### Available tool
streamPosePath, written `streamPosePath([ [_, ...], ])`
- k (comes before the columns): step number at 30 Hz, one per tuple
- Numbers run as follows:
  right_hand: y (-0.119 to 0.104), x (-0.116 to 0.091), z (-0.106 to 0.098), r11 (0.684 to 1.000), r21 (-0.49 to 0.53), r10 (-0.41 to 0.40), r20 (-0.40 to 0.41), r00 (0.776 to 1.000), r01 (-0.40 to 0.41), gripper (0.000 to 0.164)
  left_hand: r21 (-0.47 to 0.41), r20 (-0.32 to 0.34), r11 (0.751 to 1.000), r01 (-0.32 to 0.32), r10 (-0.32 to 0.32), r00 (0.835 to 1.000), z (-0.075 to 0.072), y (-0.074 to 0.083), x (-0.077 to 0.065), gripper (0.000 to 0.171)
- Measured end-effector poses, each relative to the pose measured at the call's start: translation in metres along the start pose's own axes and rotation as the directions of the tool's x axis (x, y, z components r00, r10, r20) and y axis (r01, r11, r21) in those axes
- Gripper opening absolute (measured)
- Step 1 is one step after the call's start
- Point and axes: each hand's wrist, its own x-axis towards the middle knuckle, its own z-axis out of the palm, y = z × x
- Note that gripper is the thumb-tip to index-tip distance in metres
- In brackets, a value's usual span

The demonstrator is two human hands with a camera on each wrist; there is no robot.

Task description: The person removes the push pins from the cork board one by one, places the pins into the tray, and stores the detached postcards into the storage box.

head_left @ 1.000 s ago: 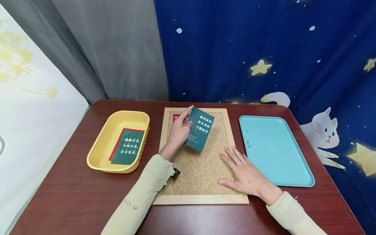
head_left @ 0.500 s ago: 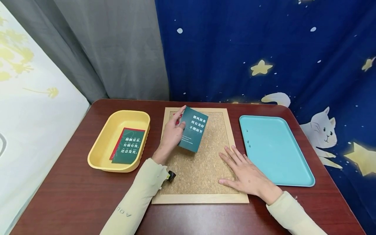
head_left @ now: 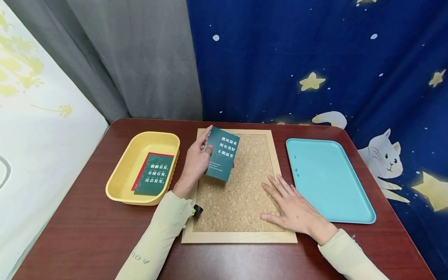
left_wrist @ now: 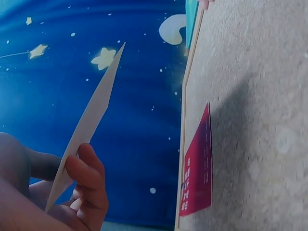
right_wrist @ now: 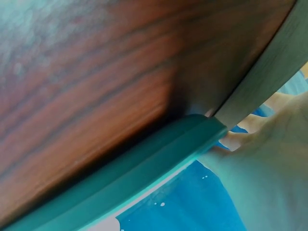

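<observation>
My left hand (head_left: pixel 195 161) pinches a green card (head_left: pixel 223 154) with white Chinese lettering, near its left edge. The card hangs tilted above the upper left of a wood-framed cork board (head_left: pixel 241 210). Beneath it a red card (left_wrist: pixel 199 168) lies on the cork; in the head view the green card hides nearly all of it. From the left wrist, the green card shows almost edge-on, apart from the board. My right hand (head_left: pixel 292 208) rests on the board's right frame, fingers spread and straight, holding nothing.
Left of the board stands a yellow basket (head_left: pixel 117 182) with a green card (head_left: pixel 154 175) over a red one. To the right, a turquoise tray (head_left: pixel 332 179) carries several tiny dark items (head_left: pixel 296 172) at its left side. Curtains hang behind the table (head_left: pixel 87 233).
My left hand has moved left with the green card, which now covers most of the red card in the head view. My right hand has stayed in place.
</observation>
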Motion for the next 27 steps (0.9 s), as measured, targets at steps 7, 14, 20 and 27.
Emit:
streamPosePath([
  [7,0.000,0.000,-0.003,1.000,0.007,0.014,0.021,1.000,-0.014,0.096,0.022,-0.023,1.000,0.000,0.001,1.000,-0.013,0.000,-0.001,0.060],
  [14,-0.001,-0.001,-0.002,1.000,0.013,0.013,0.019,1.000,-0.013,0.096,-0.002,-0.032,1.000,-0.012,0.012,0.999,-0.026,-0.003,-0.001,0.060],
  [20,-0.001,-0.001,0.000,1.000,0.015,0.017,0.014,1.000,-0.017,0.096,0.016,-0.063,1.000,-0.021,0.022,0.998,-0.037,-0.007,0.001,0.059],
  [27,-0.001,0.000,0.000,1.000,0.013,0.020,0.016,1.000,-0.021,0.097,0.046,-0.101,0.999,0.003,0.001,0.995,-0.053,-0.011,0.000,0.059],
])
